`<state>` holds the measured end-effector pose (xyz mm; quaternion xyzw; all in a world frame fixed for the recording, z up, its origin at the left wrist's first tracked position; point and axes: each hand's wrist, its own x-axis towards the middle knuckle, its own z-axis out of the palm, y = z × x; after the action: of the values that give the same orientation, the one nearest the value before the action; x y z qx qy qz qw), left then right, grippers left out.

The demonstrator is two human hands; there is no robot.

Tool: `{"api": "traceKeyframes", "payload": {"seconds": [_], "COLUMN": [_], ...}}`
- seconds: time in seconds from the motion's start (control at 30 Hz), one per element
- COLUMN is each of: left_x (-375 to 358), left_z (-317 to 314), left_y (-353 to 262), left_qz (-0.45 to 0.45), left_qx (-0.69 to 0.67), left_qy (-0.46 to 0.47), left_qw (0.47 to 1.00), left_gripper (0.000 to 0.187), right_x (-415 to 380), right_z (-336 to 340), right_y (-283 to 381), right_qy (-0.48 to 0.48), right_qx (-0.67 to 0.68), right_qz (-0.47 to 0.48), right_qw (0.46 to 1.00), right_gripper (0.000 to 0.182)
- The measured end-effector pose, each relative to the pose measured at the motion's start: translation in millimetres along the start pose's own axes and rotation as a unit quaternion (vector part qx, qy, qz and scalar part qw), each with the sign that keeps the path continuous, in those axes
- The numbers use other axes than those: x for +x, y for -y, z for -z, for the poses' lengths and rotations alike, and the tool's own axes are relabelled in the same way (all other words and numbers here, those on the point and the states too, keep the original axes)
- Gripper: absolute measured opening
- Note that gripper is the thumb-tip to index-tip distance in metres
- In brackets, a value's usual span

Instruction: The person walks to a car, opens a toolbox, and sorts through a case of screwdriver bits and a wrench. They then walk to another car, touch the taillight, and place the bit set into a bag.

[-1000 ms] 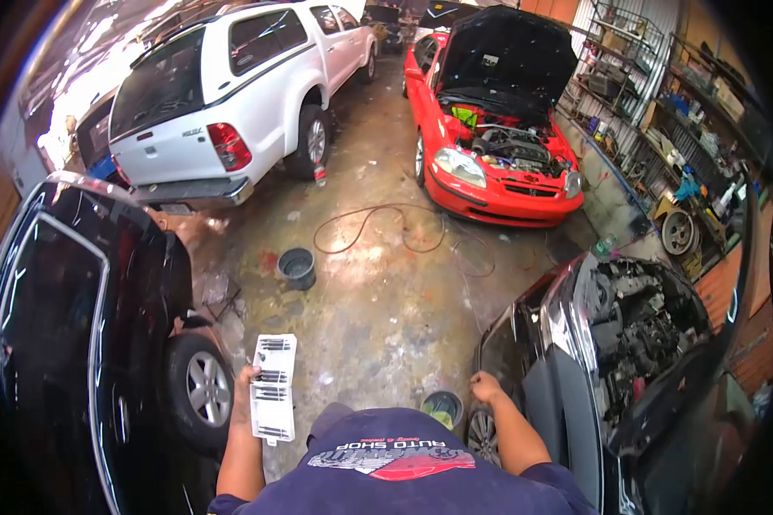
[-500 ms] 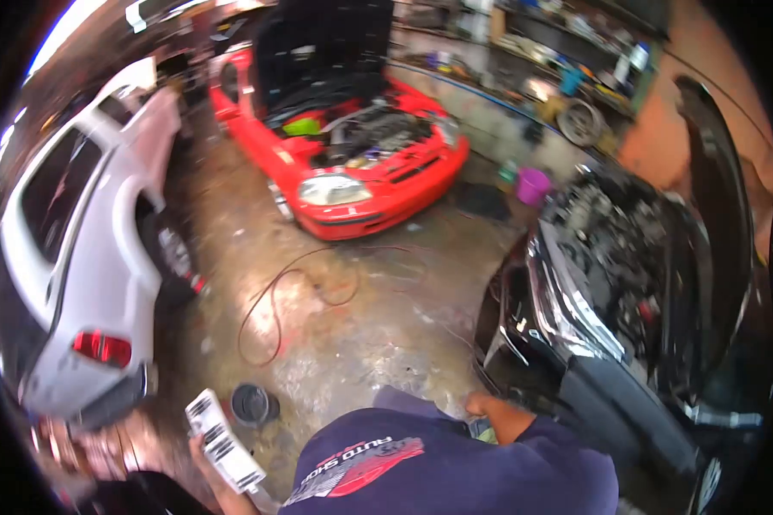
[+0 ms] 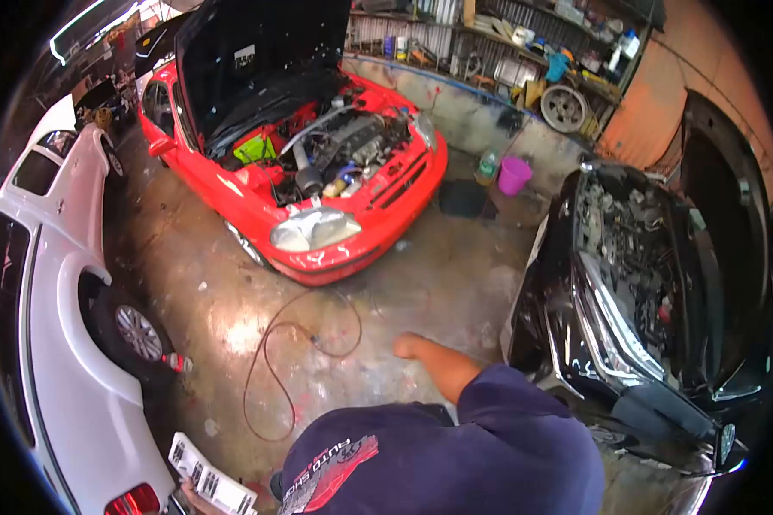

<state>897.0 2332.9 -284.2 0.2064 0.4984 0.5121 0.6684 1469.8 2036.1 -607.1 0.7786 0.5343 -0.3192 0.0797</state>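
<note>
At the lower left, my left hand [image 3: 199, 498] is closed around a long white box [image 3: 210, 479] with black printed blocks on it, beside the white car [image 3: 86, 343]. My right arm reaches forward from a dark blue shirt [image 3: 455, 455]. My right hand [image 3: 412, 345] hangs over the floor, apart from any object, and its fingers are hidden by its own back. Ahead stands a red car [image 3: 318, 266] with its hood up and its engine [image 3: 352, 142] exposed.
A black car [image 3: 609, 343] with an exposed engine stands at the right. A thin hose [image 3: 266, 348] loops across the floor [image 3: 386, 378]. By the back wall are a pink bucket [image 3: 513, 175], a bottle [image 3: 488, 167], a wheel rim [image 3: 564, 108] and cluttered shelves [image 3: 506, 51].
The red car looks nearer and the white car has shifted down the view. My right hand has swung forward from beside my waist. The white box sits lower and further left.
</note>
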Motion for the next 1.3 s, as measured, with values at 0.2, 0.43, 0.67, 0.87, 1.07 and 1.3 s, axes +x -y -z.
{"api": "traceKeyframes", "payload": {"seconds": [0.2,0.43,0.67,0.87,1.07,1.3], "left_x": [198,451,654,844,950,1135], "left_z": [-111,-235,-344,-410,-509,-575], "left_y": [-45,-100,-176,-193,-242,-285], "left_qz": [-0.002,0.016,-0.002,-0.017,0.048,0.018], "left_qx": [-0.005,0.004,-0.03,-0.01,-0.042,-0.091], "left_qy": [0.019,0.042,0.027,0.093,0.116,0.146], "left_qw": [1.0,0.999,0.999,0.995,0.991,0.985], "left_gripper": [0.048,0.048,0.048,0.053,0.062,0.042], "right_x": [231,418,442,659,988,1179], "right_z": [256,241,220,329,606,925], "right_y": [137,156,76,65,186,436], "right_qy": [-0.003,0.145,0.07,0.177,0.152,0.044], "right_qx": [0.338,0.521,0.364,0.47,0.478,0.494], "right_qz": [-0.016,-0.18,-0.334,-0.446,-0.168,0.112], "right_qw": [0.941,0.822,0.867,0.741,0.849,0.861], "right_gripper": [0.031,0.033,0.03,0.017,0.017,0.017]}}
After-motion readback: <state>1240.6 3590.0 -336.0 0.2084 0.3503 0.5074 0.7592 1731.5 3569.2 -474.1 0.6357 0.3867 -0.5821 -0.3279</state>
